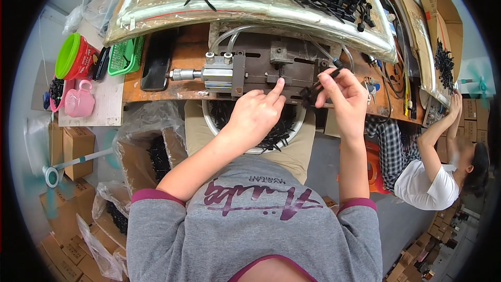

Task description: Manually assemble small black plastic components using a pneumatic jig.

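My left hand (pixel 257 117) reaches over the near side of a dark metal fixture (pixel 255 73). Its index finger is stretched out, with the tip at a small black part seated in the fixture's middle; the other fingers curl loosely. At the fixture's right end, my right hand (pixel 343 94) pinches several thin black plastic pieces with knobbed ends (pixel 312 93). A silver pneumatic cylinder (pixel 217 74) with clear hoses is mounted on the left of the fixture. Below my hands, a round white-rimmed container (pixel 210 121) holds many similar black pieces.
Above the fixture, a plastic-wrapped tray (pixel 313 14) carries a heap of black pieces. To the left are a phone (pixel 156 65), a green basket (pixel 127 56), a red tub (pixel 78 55) and a pink cup (pixel 80 100). A co-worker (pixel 430 177) sits at the right.
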`<state>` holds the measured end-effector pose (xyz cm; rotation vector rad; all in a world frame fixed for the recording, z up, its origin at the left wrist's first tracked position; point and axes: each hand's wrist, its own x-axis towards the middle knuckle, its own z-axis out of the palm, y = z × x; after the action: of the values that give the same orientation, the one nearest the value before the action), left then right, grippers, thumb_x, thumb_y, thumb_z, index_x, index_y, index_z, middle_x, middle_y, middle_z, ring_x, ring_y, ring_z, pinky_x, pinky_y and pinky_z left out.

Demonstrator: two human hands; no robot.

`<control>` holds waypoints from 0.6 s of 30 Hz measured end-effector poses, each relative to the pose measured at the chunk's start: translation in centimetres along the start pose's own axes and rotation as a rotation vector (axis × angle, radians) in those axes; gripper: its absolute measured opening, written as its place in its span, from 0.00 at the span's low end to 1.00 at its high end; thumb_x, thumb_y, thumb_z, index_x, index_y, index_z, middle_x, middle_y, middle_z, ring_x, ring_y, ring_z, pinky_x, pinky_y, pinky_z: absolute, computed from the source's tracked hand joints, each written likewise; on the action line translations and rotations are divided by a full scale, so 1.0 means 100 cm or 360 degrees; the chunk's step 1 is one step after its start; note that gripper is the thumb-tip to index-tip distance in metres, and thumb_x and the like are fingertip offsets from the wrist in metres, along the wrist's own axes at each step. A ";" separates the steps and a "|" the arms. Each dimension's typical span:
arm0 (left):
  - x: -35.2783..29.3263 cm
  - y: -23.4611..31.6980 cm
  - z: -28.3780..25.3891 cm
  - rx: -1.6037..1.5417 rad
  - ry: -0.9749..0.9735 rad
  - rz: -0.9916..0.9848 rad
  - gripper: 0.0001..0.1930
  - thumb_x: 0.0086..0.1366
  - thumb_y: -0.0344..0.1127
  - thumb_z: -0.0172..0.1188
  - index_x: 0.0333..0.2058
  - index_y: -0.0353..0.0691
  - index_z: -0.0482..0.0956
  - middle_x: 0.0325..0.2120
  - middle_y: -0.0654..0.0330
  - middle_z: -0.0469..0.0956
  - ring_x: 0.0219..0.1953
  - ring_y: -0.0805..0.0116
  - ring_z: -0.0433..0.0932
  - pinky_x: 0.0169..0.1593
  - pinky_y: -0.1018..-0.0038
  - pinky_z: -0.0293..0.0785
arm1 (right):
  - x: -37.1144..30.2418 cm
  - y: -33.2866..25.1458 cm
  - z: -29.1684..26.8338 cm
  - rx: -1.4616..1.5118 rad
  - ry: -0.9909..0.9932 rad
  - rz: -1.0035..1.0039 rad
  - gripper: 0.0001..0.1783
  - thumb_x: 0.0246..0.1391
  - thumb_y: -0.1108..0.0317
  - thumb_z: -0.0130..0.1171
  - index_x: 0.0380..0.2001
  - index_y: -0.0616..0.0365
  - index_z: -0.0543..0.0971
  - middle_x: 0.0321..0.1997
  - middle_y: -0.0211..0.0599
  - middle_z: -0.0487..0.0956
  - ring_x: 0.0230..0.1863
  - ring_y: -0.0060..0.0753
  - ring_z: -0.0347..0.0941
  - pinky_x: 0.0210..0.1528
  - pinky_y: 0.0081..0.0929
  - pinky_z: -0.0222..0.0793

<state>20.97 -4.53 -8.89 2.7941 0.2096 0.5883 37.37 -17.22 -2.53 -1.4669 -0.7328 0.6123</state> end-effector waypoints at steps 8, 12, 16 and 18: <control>0.004 0.013 -0.019 -0.0826 0.0317 -0.0102 0.19 0.55 0.30 0.71 0.46 0.37 0.82 0.49 0.53 0.82 0.35 0.61 0.84 0.39 0.71 0.82 | -0.002 0.016 0.002 0.0202 -0.0245 0.0494 0.12 0.64 0.65 0.63 0.32 0.63 0.78 0.25 0.35 0.80 0.14 0.17 0.70 0.17 0.14 0.60; 0.003 0.016 -0.030 -0.0865 0.0382 0.0033 0.17 0.55 0.27 0.71 0.45 0.36 0.83 0.39 0.57 0.81 0.36 0.63 0.83 0.38 0.70 0.81 | 0.001 0.014 0.004 0.0325 -0.0326 0.0558 0.12 0.64 0.65 0.62 0.39 0.66 0.80 0.26 0.35 0.81 0.14 0.16 0.69 0.18 0.13 0.61; -0.003 0.011 -0.030 -0.0700 0.0370 -0.0083 0.15 0.55 0.27 0.71 0.42 0.34 0.83 0.38 0.58 0.80 0.35 0.63 0.82 0.37 0.70 0.81 | 0.004 0.009 -0.003 0.0237 -0.0197 0.0385 0.14 0.64 0.68 0.61 0.47 0.68 0.80 0.31 0.38 0.82 0.21 0.19 0.75 0.25 0.16 0.70; -0.010 0.005 -0.018 -0.0479 0.0327 -0.0107 0.14 0.54 0.29 0.71 0.40 0.35 0.82 0.46 0.57 0.80 0.35 0.63 0.82 0.37 0.70 0.81 | 0.003 0.006 -0.006 0.0279 -0.0198 0.0348 0.14 0.64 0.70 0.60 0.49 0.69 0.79 0.35 0.41 0.83 0.26 0.22 0.79 0.30 0.18 0.75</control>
<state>19.41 -4.79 -7.53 2.4285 0.2338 0.8178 38.02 -17.39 -3.06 -1.3641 -0.6014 0.9193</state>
